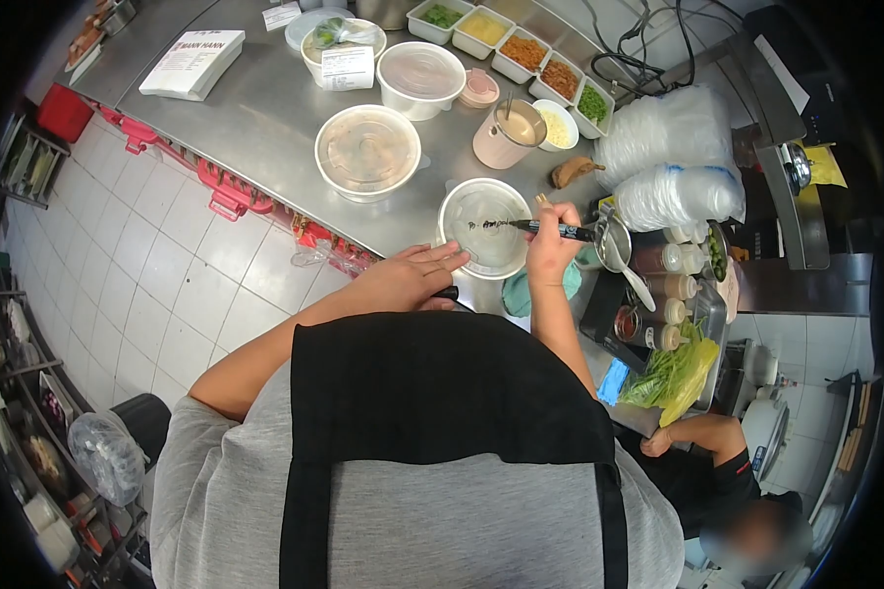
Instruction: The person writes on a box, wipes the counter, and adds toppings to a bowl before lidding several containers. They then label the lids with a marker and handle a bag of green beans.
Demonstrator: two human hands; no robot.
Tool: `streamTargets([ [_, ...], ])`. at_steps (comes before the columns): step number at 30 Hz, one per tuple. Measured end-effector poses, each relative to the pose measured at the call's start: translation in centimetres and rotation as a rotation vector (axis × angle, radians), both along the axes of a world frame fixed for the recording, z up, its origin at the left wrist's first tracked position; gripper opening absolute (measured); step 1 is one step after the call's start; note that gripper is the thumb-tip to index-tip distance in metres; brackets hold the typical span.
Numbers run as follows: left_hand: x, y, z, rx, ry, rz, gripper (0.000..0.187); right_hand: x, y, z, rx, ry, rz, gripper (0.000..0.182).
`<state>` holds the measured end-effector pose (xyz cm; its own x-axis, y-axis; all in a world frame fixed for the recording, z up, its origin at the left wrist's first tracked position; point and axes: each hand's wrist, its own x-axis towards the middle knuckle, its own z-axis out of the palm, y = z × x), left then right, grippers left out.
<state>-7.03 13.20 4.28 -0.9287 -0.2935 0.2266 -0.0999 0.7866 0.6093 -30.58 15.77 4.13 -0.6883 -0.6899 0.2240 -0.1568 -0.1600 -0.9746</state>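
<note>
A white round tub with a clear lid [484, 250] sits near the counter's front edge, with black handwriting across the lid. My right hand [554, 247] grips a black marker [570, 232], its tip at the end of the writing. The fingertips of my left hand [417, 278] rest at the tub's left rim, and a black marker cap [448, 293] sticks out from under its fingers. Behind stand a lidded bowl [367, 152] and another lidded bowl [421, 79]. A pink cup of sauce [506, 137] is beyond the tub.
Topping trays [523, 51] line the counter's back. Wrapped plastic lids [670, 133], a ladle [614, 242], sauce bottles [661, 285] and leafy greens [658, 378] lie to the right. A co-worker [702, 461] is at the lower right. A paper box [194, 64] stands at the back left.
</note>
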Motion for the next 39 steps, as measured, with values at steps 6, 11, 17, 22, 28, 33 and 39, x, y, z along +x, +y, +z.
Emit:
streamTargets([
  [6, 0.0, 0.0, 0.1, 0.005, 0.007, -0.001, 0.035, -0.1, 0.0, 0.0, -0.001, 0.036, -0.017, 0.022],
  [11, 0.0, 0.1, 0.2, 0.017, 0.02, 0.01, 0.035, -0.2, 0.0, -0.3, -0.011, 0.049, -0.04, 0.021],
  [17, 0.0, 0.0, 0.3, 0.041, 0.016, 0.002, 0.032, -0.9, -0.3, -1.4, -0.094, 0.094, -0.076, 0.022],
  [22, 0.0, 0.0, 0.3, 0.052, 0.012, -0.001, 0.029, -0.3, 0.0, -0.7, -0.085, 0.001, -0.12, 0.022],
  [28, 0.0, 0.0, 0.3, 0.043, 0.008, -0.006, 0.029, -1.9, -0.5, -2.5, -0.101, 0.201, -0.112, 0.023],
  [33, 0.1, -0.5, 0.6, 0.143, 0.077, 0.035, 0.032, -0.3, 0.5, 0.2, -0.132, -0.133, -0.115, 0.02],
  [39, 3.7, -12.1, 1.7, -0.12, 0.308, 0.636, 0.035, 6.6, 1.7, 1.9, -0.068, 0.084, 0.442, 0.011],
])
